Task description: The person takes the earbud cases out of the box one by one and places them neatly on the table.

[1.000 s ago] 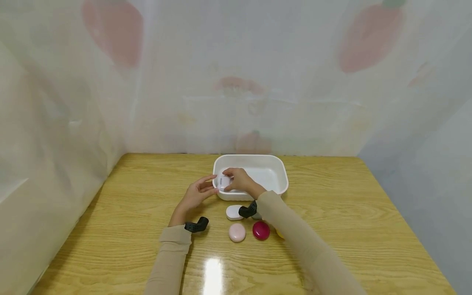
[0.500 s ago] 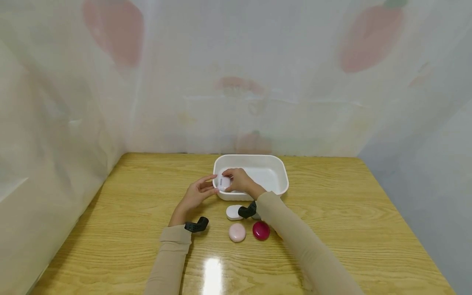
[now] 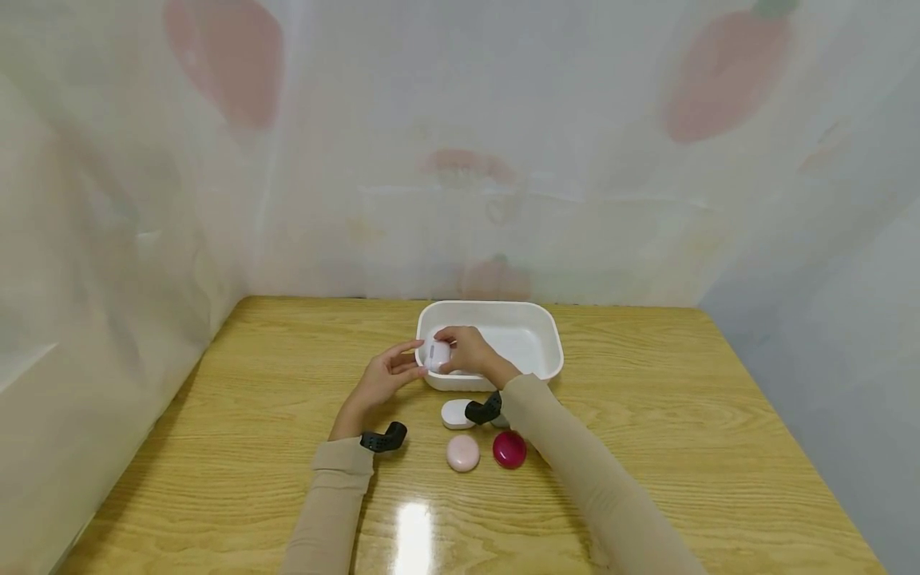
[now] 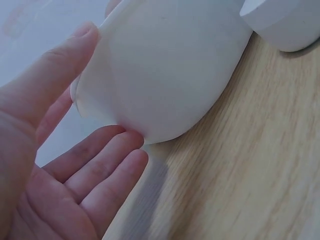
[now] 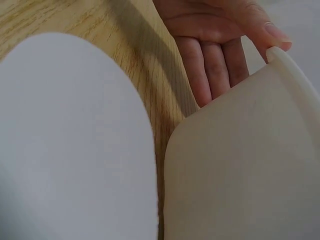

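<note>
My right hand [image 3: 469, 351] reaches into a white basin [image 3: 532, 339] and pinches a small white rounded case [image 3: 438, 354] with a grey mark, at the basin's left end. My left hand [image 3: 384, 378] is at the outside of that same end. In the left wrist view, its thumb [image 4: 75, 47] lies at the rim and the other fingers [image 4: 112, 175] extend loosely to the outer wall. The right wrist view shows the left hand [image 5: 215, 45] touching the basin wall [image 5: 240, 150]; the right hand's fingers are hidden there.
In front of the basin lie a white oval case [image 3: 455, 414], a pale pink round one [image 3: 462, 453] and a dark red round one [image 3: 509, 450]. Part of a grey thing [image 3: 501, 421] shows beside the right sleeve [image 3: 589, 471]. A pale curtain hangs behind the wooden table [image 3: 287, 343].
The white case shifts and turns slightly in my right fingers within the basin. A bit of yellow beside the right sleeve has gone out of sight. My left hand stays put.
</note>
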